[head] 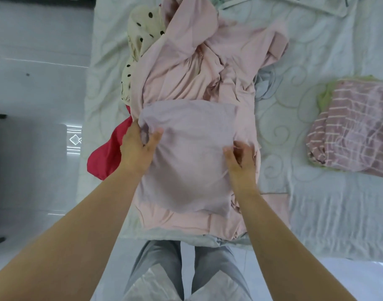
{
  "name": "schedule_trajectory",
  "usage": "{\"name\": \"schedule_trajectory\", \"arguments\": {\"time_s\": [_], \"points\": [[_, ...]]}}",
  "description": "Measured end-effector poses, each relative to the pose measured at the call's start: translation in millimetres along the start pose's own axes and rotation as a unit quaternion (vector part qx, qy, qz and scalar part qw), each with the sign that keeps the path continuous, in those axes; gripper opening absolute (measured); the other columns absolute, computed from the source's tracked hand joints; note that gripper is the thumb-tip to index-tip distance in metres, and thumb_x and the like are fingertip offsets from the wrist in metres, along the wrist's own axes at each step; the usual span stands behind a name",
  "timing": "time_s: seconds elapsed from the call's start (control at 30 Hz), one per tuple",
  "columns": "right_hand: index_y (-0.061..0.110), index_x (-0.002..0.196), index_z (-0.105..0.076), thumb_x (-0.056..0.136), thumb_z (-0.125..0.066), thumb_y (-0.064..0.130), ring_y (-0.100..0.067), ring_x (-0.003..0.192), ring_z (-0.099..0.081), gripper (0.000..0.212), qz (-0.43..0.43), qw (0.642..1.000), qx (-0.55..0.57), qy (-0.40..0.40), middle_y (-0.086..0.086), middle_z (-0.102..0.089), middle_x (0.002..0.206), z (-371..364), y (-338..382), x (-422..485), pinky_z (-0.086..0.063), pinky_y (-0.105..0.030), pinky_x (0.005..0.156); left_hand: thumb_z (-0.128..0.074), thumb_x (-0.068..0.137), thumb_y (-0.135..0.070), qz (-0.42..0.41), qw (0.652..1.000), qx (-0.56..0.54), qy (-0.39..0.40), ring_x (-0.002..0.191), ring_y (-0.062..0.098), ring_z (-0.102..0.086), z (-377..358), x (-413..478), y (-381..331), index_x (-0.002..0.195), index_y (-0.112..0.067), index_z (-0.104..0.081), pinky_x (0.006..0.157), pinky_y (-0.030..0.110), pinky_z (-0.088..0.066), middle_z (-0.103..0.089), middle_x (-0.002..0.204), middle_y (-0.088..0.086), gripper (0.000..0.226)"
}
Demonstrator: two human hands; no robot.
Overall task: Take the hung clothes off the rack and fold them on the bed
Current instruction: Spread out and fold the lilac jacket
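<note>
We judge the task about midway. A striped garment point(355, 131) lies folded near the right edge of the bed point(294, 61). The pink point(186, 79), polka-dot point(142, 31) and red pieces point(108, 157) lie heaped and unfolded by the near edge. A thin, soft lilac top point(190, 153) sits on the heap, folded square. Our left hand point(140, 146) pinches its left edge and our right hand point(240, 161) grips its right.

you can read no text, label or number here, neither on the thin mauve cloth garment point(190, 153) nor the white swirl-quilted bed cover point(294, 61).
</note>
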State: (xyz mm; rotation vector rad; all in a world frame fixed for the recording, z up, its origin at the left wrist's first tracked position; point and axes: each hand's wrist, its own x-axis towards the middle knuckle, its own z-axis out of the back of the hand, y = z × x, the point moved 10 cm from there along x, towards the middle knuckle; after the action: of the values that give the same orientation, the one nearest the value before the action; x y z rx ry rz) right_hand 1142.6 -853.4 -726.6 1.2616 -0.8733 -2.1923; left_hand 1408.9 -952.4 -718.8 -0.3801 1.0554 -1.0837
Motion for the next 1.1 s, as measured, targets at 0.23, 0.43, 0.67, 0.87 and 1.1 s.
{"name": "schedule_trajectory", "arguments": {"time_s": [0.23,0.43,0.67,0.87,1.1], "points": [[0.014,0.140,-0.034,0.079,-0.074,0.016,-0.012,0.113,-0.039,0.074,0.094,0.987,-0.087,0.098,0.005,-0.038,0.120,-33.8,30.2,-14.2,-0.036,-0.013,0.091,-0.054,0.072,-0.069,0.038,0.999,0.031,0.016,0.127,0.025,-0.043,-4.0,-2.5,-1.7,0.138,-0.026,-0.031,0.107,0.051,-0.033,-0.045,0.138,0.000,0.082],[0.012,0.138,-0.027,0.083,-0.068,0.008,-0.011,0.115,-0.050,0.069,0.016,0.992,0.002,0.122,0.004,-0.051,0.127,-39.8,29.0,-28.5,-0.040,-0.021,0.099,-0.067,0.083,-0.029,0.104,0.993,-0.050,-0.019,0.101,0.021,-0.057,6.5,-15.8,-7.5,0.124,-0.008,-0.051,0.078,0.025,-0.045,-0.061,0.105,-0.003,0.049],[0.033,0.139,-0.025,0.092,-0.055,0.005,0.024,0.116,-0.032,0.062,0.139,0.980,-0.009,0.145,0.033,-0.034,0.128,8.1,83.6,-95.3,-0.029,-0.001,0.100,-0.058,0.090,-0.026,0.087,0.991,-0.089,0.056,0.093,0.017,-0.056,17.1,-69.7,-48.6,0.113,-0.020,-0.056,0.078,0.023,-0.040,-0.059,0.098,-0.007,0.024],[0.054,0.127,-0.025,0.090,-0.060,0.012,0.022,0.120,-0.037,0.066,0.162,0.984,0.005,0.067,0.050,-0.039,0.123,127.1,115.7,-123.9,-0.033,-0.003,0.096,-0.049,0.094,-0.025,-0.007,0.968,-0.061,0.243,0.096,-0.004,-0.058,-49.5,-105.2,-145.7,0.113,-0.017,-0.061,0.086,0.014,-0.046,-0.064,0.099,-0.017,0.023],[0.029,0.132,-0.047,0.086,-0.066,0.010,0.010,0.102,-0.057,0.053,0.133,0.988,0.022,-0.074,0.019,-0.061,0.117,302.8,107.1,-72.3,-0.046,-0.009,0.083,-0.046,0.096,-0.025,-0.167,0.926,-0.069,0.333,0.113,-0.008,-0.048,-185.8,-129.5,-275.5,0.127,-0.032,-0.046,0.099,0.006,-0.033,-0.053,0.123,-0.023,0.032]]}}
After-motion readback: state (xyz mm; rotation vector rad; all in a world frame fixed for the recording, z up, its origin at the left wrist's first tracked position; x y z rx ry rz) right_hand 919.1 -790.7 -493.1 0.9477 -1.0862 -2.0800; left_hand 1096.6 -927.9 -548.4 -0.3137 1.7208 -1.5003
